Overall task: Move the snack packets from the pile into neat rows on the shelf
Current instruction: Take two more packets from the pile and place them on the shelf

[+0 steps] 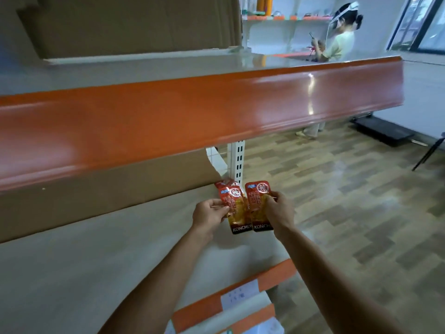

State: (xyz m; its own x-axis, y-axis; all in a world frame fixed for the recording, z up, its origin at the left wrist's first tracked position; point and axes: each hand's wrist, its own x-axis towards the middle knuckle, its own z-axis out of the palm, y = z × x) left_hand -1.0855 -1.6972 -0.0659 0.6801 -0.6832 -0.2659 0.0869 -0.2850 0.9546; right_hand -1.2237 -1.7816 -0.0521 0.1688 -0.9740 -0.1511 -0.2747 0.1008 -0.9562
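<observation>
Left grip (209,213): thumb and fingers pinch the left edge of the first packet (237,219).
Right grip (279,210): pinches the right edge of the second packet (258,201).
Packets: side by side at the shelf's (120,249) far right end, inner edges touching; a rear packet (225,183) lies by the upright post (237,160).
Risk: the second packet sits near the shelf end, so releasing it too far right could drop it to the floor (337,213). An uneven release could also skew the row.
</observation>
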